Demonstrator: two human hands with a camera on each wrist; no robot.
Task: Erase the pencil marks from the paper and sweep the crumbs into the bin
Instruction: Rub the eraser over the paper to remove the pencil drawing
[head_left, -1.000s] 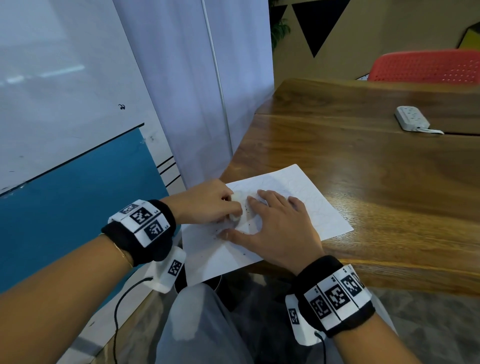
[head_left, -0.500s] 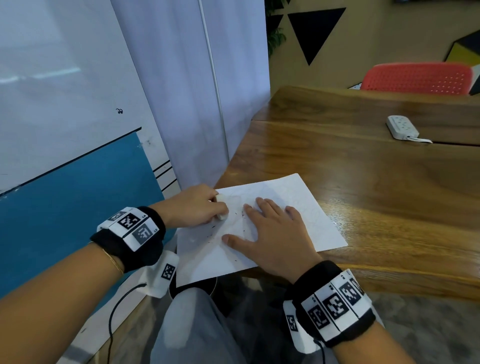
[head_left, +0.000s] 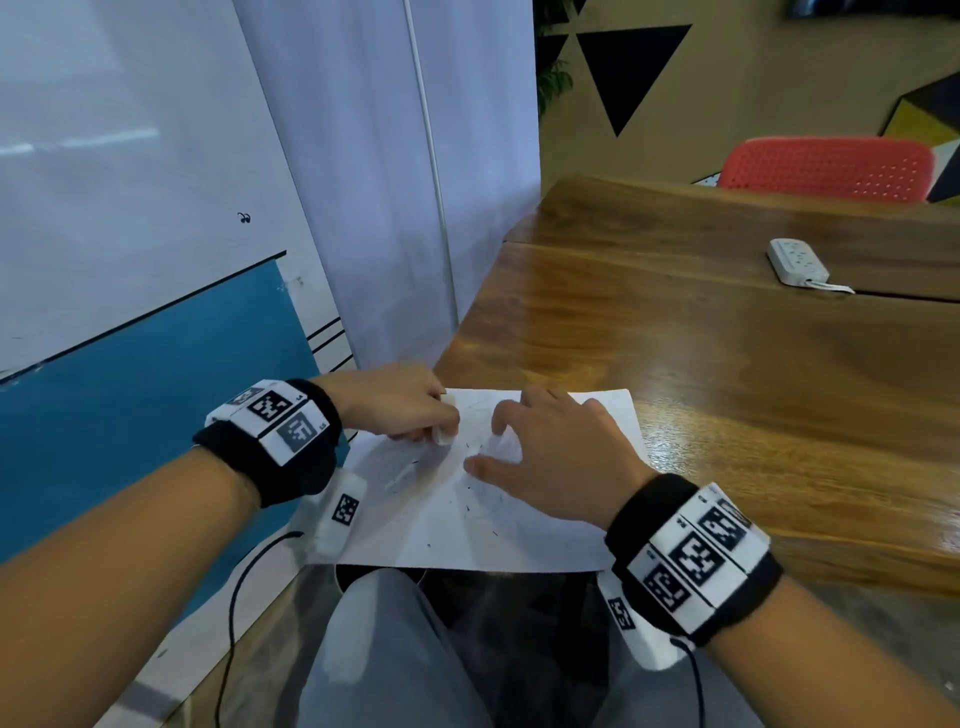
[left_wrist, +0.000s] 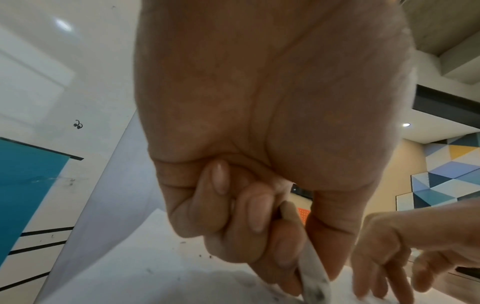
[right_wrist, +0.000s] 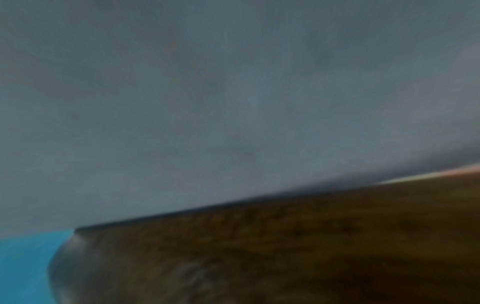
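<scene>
While the left hand (head_left: 400, 402) pinches the eraser (head_left: 445, 434) against the paper (head_left: 493, 519) under its fingers, the flat right hand (head_left: 561, 460) should probably press harder beside it, so short strokes don't crumple the sheet

The wooden table (head_left: 675, 364) carries the paper (head_left: 493, 519) at its near edge and, seemingly, a power strip (head_left: 797, 261) farther back.
</scene>
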